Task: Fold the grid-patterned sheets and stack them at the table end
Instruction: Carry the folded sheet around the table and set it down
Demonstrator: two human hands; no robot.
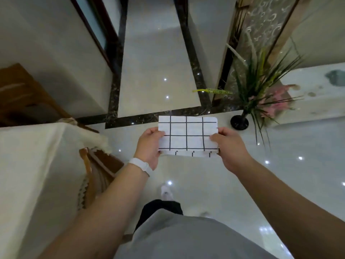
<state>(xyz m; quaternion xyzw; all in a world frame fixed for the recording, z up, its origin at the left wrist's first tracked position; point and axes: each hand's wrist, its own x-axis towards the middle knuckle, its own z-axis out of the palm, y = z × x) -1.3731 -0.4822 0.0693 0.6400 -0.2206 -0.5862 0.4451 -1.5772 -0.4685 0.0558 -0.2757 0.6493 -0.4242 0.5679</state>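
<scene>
Left hand (149,146) and right hand (230,146), both raised in front of the body, each gripping one short edge of a grid-patterned sheet (187,135). On each side the thumb lies on the upper face, while the other fingers pass beneath and are hidden. The sheet spans the gap between the two hands, held nearly flat in the air and resting on no surface. It is white with black ruled lines. Along its edge nearest the person a lower layer projects slightly, showing short black strokes, so the sheet is folded. A white wristband (139,165) encircles the left wrist just behind the hand. Below the hands lies a glossy pale floor (205,174), where a white shoe (166,193) is visible. Beyond the sheet's far edge runs a dark speckled floor border (149,116). To the left of the left hand stands a wooden chair (95,171), and beyond it a table (28,165) covered in a cream cloth. To the right of the right hand, and farther away, stands a black vase (239,122) holding a spiky green plant (261,86) with pink flowers. Beyond this is a white ledge (317,94).
</scene>
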